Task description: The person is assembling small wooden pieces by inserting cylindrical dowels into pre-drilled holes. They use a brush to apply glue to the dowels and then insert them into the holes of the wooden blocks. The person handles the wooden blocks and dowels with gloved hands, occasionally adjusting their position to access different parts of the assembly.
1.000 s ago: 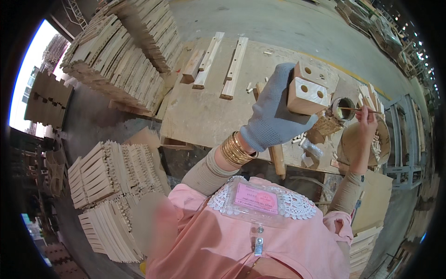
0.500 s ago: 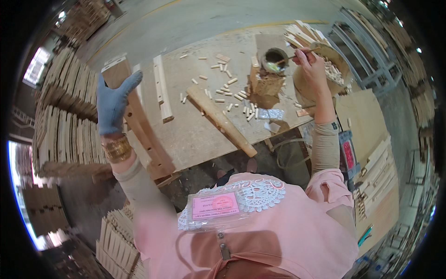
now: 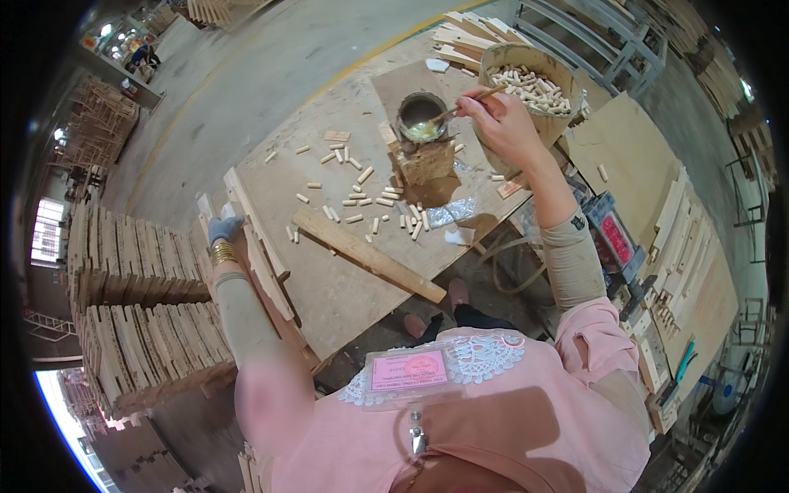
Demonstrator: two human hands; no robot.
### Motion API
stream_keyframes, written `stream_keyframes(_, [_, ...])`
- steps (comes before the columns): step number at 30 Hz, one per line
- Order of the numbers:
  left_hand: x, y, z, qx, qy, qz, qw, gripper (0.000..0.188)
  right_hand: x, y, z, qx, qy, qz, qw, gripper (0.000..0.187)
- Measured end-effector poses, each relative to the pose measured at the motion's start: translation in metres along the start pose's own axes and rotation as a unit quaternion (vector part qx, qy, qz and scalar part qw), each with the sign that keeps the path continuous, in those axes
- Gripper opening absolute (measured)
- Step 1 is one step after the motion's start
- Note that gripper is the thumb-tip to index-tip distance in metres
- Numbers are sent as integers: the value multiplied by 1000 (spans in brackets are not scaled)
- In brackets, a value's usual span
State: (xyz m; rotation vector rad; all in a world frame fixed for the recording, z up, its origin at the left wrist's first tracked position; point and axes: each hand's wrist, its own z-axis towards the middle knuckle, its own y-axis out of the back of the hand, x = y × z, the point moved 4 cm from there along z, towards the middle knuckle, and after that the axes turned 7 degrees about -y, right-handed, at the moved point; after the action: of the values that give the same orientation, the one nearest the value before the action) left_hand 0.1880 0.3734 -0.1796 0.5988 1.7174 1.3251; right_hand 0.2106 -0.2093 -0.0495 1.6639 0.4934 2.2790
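Note:
My left hand (image 3: pixel 223 229), in a blue-grey glove, is closed around a long wooden rail (image 3: pixel 205 205) at the table's left edge. Beside it lie paler wooden strips (image 3: pixel 255 226). Between the bare fingers of my right hand (image 3: pixel 505 127) is a thin wooden stick (image 3: pixel 493 91). Its lower end reaches into a round, crusted jar (image 3: pixel 403 123) with pale wet stuff inside. Under the jar stands a rough wooden block (image 3: pixel 423 168). Several short wooden dowels (image 3: pixel 366 175) lie scattered over the table between my hands.
A tub (image 3: pixel 542 125) full of dowels stands beyond my right hand. A loose wooden bar (image 3: pixel 370 256) lies slantwise near the table's front edge. Stacked wooden parts (image 3: pixel 148 255) rise at the left. More slats and a pink-and-grey box (image 3: pixel 612 234) sit at the right.
My left hand has gone from the rail's near-raised end to a lower, farther grip, and the rail sits lower by the strips. The stick stays at the jar. The whole view has shifted.

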Motion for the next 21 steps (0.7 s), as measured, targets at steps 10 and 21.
stream_keyframes(10, [-258,-14,-22,-65,-388,-260,882,44,-1,-21,-13,-47,122,-151,980,10])
stream_keyframes(21, [-385,-77,-78,212,-328,-513,765,30,8,-39,-48,-96,129,-91,983,6])
